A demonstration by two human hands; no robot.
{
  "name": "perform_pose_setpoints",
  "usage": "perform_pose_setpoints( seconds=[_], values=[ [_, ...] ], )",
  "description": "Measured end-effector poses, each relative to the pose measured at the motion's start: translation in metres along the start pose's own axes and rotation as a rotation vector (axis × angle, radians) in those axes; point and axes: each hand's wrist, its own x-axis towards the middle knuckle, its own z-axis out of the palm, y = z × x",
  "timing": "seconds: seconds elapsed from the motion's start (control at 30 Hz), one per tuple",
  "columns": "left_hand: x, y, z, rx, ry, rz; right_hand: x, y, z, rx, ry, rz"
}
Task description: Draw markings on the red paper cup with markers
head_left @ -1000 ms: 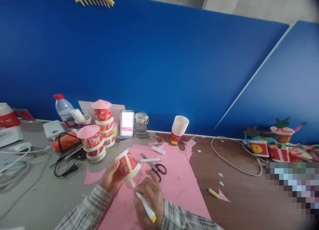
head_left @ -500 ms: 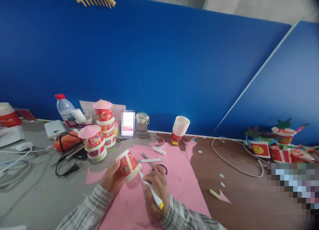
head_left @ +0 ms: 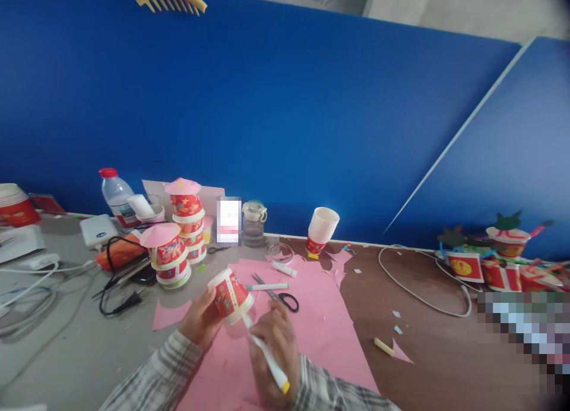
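Gripping a red paper cup (head_left: 230, 294), the left hand (head_left: 201, 323) closes its fingers and thumb around the cup wall. The cup is tilted, with its narrow base pointing far and left and its wide rim facing near and right. It sits over the near-left part of a pink paper sheet (head_left: 325, 334), at the near centre of the table; whether the rim touches the sheet cannot be told.

The right hand (head_left: 275, 340) is closed firmly around a white marker (head_left: 267, 356). The marker's yellow end points near, toward the person, and its tip meets the cup at the rim. Both forearms wear plaid sleeves.

Just beyond the right hand, on the pink sheet, lie black-handled scissors (head_left: 279, 294) and a green-capped pen (head_left: 267, 287), close together. A second, short white marker (head_left: 284, 269) lies farther off.

Left of the held cup stand two stacks of red cups topped with pink lids (head_left: 165, 252). A black cable with plug (head_left: 119, 287) lies to their left, and a water bottle (head_left: 114, 194) stands behind them. A stack of plain white cups (head_left: 322, 225) stands at the far edge against the blue partition (head_left: 285, 120). More decorated cups (head_left: 485, 261) sit at the far right, well apart from the hands.
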Motion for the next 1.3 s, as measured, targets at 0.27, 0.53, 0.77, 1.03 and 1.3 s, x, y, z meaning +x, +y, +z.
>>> perform_pose_setpoints(
  seconds=[0.27,0.53,0.77,1.03,1.3],
  values=[
    [-0.003,-0.002,0.005,0.076,-0.014,-0.016,0.018,0.005,-0.014,0.169,-0.118,0.145],
    [-0.005,-0.002,0.007,0.116,-0.051,-0.028,0.024,0.001,-0.015,0.235,-0.176,0.084],
    [-0.005,-0.003,0.007,0.126,-0.079,-0.030,0.022,0.006,-0.013,0.224,-0.177,0.091],
    [-0.005,-0.003,0.006,0.130,-0.071,-0.019,0.019,0.008,-0.011,0.176,-0.150,0.084],
    [-0.005,-0.005,0.005,0.153,-0.080,-0.020,0.021,0.003,-0.011,0.234,-0.161,0.053]
  ],
)
